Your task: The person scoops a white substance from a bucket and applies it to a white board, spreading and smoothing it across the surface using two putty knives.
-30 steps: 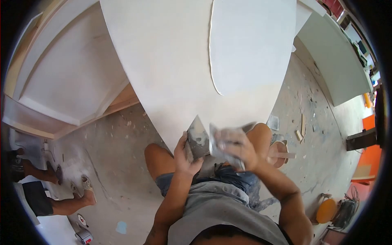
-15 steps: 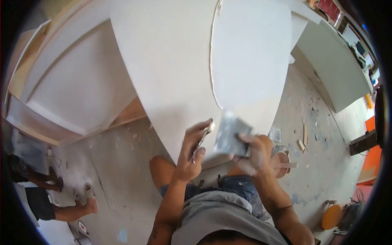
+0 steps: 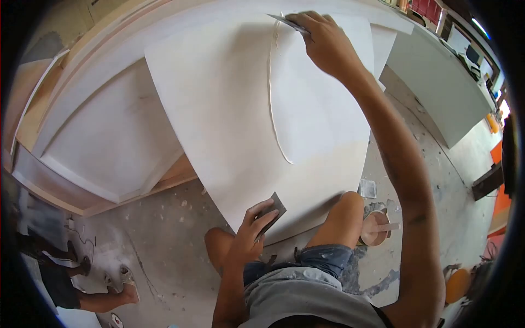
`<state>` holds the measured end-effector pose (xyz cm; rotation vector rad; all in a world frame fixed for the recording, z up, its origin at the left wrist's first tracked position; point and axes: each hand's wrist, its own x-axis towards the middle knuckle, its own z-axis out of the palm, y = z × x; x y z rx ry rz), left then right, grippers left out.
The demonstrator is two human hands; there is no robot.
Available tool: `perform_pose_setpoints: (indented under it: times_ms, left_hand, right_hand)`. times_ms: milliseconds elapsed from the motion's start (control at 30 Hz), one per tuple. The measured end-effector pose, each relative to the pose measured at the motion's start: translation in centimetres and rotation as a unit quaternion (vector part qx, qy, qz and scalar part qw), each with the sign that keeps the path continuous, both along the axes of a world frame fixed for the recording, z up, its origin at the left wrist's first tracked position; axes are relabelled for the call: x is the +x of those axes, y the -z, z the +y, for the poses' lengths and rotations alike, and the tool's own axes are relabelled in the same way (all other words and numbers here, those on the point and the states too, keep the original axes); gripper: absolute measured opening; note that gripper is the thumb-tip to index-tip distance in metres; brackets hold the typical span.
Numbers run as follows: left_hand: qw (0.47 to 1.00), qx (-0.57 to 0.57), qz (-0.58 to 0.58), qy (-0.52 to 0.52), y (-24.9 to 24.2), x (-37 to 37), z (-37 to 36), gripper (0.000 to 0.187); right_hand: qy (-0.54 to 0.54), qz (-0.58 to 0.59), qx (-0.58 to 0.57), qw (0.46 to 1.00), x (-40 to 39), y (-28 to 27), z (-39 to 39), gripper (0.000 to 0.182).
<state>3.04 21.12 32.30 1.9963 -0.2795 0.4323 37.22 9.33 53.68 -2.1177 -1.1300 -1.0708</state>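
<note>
Across my knees and away from me lies a large white panel [image 3: 213,109], with a thin raised line of white filler [image 3: 270,104] curving along it. At the panel's far end my right hand [image 3: 327,44] is closed on a flat putty scraper [image 3: 285,23], whose blade meets the upper end of the filler line. My left hand [image 3: 250,236] grips a second scraper [image 3: 275,210], dark and squarish, over the panel's near edge. The fingers of that hand wrap its lower side.
Right of my knee, a round tub [image 3: 374,232] with a flat stick across it stands on the stained floor, near a small clear container [image 3: 368,189]. A framed white piece [image 3: 109,131] stands at left. Another person's legs [image 3: 104,298] show lower left.
My right hand has swung from near my lap to the panel's far end with its scraper. My left hand has lowered slightly and turned its scraper flat-side up.
</note>
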Motion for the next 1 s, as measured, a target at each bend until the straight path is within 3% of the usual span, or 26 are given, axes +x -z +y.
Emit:
perform_pose_setpoints:
  times_ms: [67, 133, 267, 333, 433, 633, 767, 1000]
  left_hand:
    - [0.999, 0.012, 0.024, -0.023, 0.3, -0.7, -0.2, 0.074]
    - [0.996, 0.009, 0.024, -0.084, 1.5, -1.4, -0.4, 0.053]
    - [0.996, -0.008, -0.006, -0.094, 3.2, -2.3, 0.1, 0.052]
    - [0.992, 0.011, 0.058, -0.110, 2.7, -2.9, 0.2, 0.047]
    - [0.993, -0.073, 0.011, -0.089, 4.7, -2.4, 0.1, 0.045]
    - [0.994, -0.091, 0.033, -0.058, 4.9, -1.5, 0.4, 0.056]
    - [0.984, -0.150, 0.079, -0.061, 6.1, -1.2, 0.2, 0.052]
    - [0.968, -0.234, 0.069, -0.054, 7.8, -0.4, -0.1, 0.053]
  right_hand:
    - [0.051, -0.039, -0.022, 0.998, 0.8, -0.7, 0.7, 0.042]
    - [0.093, -0.050, -0.062, 0.992, 1.1, -1.1, 0.8, 0.046]
    - [0.052, -0.113, -0.042, 0.991, 2.4, 0.3, 1.1, 0.047]
    - [0.033, -0.140, -0.052, 0.988, 1.6, 1.5, 0.7, 0.048]
    - [0.036, -0.130, -0.069, 0.988, 1.7, 0.1, -0.3, 0.046]
    - [0.016, -0.101, -0.037, 0.994, 2.5, 0.4, 1.2, 0.042]
    - [-0.012, -0.149, -0.079, 0.986, 0.7, 4.1, 1.9, 0.038]
    - [-0.030, -0.107, -0.218, 0.970, -5.1, 12.2, -0.5, 0.049]
